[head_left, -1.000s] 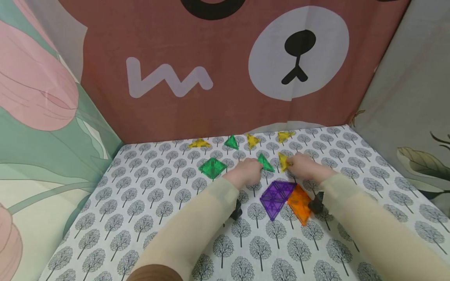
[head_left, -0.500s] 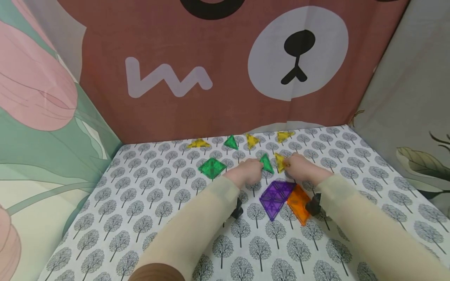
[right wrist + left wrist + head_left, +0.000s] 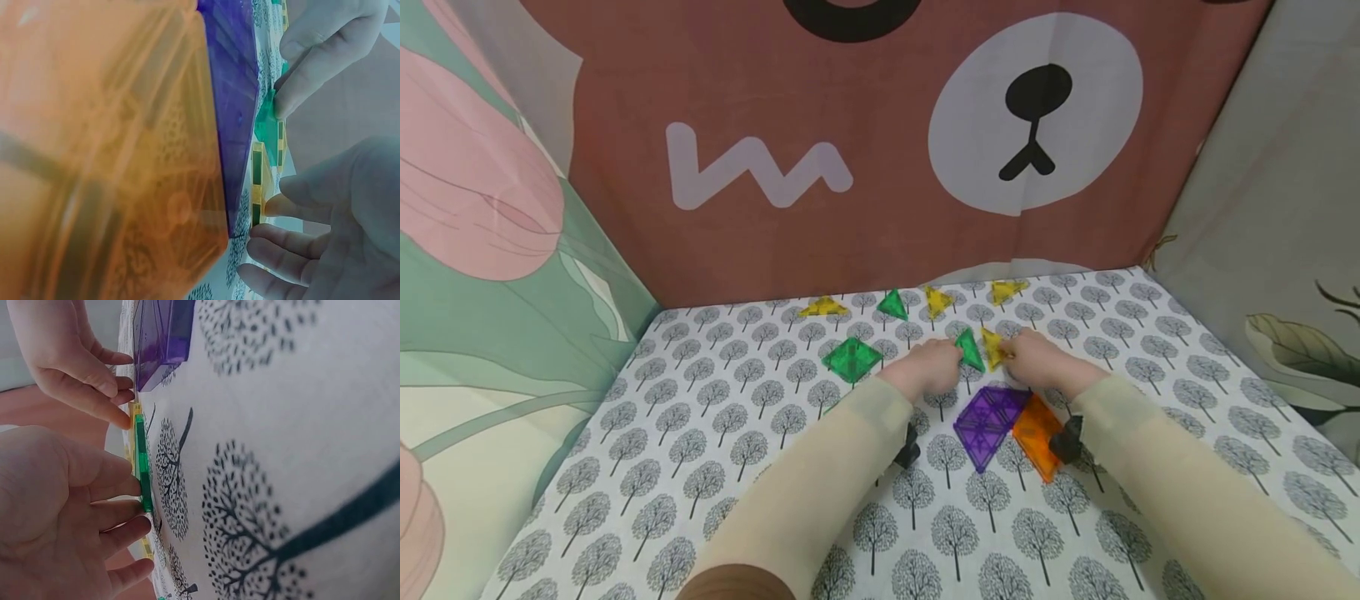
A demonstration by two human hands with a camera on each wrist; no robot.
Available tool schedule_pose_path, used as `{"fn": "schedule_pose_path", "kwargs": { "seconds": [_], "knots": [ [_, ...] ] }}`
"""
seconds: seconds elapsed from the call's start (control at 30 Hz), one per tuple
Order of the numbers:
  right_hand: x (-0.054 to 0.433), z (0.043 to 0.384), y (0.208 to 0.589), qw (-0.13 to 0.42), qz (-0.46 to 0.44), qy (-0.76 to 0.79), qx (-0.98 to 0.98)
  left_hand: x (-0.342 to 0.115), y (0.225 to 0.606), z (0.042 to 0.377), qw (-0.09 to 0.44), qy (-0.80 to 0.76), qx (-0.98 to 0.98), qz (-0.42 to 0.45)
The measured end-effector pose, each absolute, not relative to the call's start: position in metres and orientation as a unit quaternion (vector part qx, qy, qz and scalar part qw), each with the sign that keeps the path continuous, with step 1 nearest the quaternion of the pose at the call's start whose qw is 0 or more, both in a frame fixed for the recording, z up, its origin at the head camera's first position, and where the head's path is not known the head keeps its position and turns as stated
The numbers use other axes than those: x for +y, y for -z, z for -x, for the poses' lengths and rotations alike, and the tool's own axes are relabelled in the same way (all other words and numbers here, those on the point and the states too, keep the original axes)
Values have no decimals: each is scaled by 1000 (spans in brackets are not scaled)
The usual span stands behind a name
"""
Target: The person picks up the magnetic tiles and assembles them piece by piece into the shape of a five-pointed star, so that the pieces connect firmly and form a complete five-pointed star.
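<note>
My left hand [image 3: 934, 365] is at a green triangular magnetic tile [image 3: 970, 349], its thumb and fingertips gripping the tile's left side. To the right, a yellow triangular magnetic tile [image 3: 992, 347] is pinched at its right side by my right hand [image 3: 1037, 358]. The two tiles lie close to the cloth, their edges facing each other with a narrow gap in the head view. In the left wrist view the green tile [image 3: 144, 464] shows edge-on by the thumb. The right wrist view shows the yellow tile [image 3: 259, 182] at the fingertips, its other fingers spread loosely.
Nearer me lie joined purple tiles [image 3: 988, 425] beside an orange tile [image 3: 1036, 437]. A green diamond shape [image 3: 852, 359] is left of the hands. Along the back are a green triangle [image 3: 893, 305] and yellow ones [image 3: 823, 307]. A bear-print curtain [image 3: 760, 233] hangs behind the tree-print cloth [image 3: 700, 467].
My right hand has slid left with the yellow tile, narrowing the gap to the green one. The green tile has turned slightly and shifted a little right; my left hand stays nearly still.
</note>
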State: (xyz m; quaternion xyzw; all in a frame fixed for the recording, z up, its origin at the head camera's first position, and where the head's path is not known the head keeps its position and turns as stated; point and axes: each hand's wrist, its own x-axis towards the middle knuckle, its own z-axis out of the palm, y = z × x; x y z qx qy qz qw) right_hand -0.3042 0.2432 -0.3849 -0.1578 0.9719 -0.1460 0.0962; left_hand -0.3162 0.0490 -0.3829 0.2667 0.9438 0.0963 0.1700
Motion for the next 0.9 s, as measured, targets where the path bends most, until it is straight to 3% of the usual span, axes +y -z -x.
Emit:
{"fn": "schedule_pose_path", "kwargs": {
  "seconds": [0.63, 0.9],
  "knots": [
    [236, 312, 390, 98, 137, 144, 975, 46, 382, 316, 162, -96, 943, -275],
    [234, 323, 371, 92, 184, 103, 973, 50, 378, 320, 160, -113, 946, -257]
  ]
}}
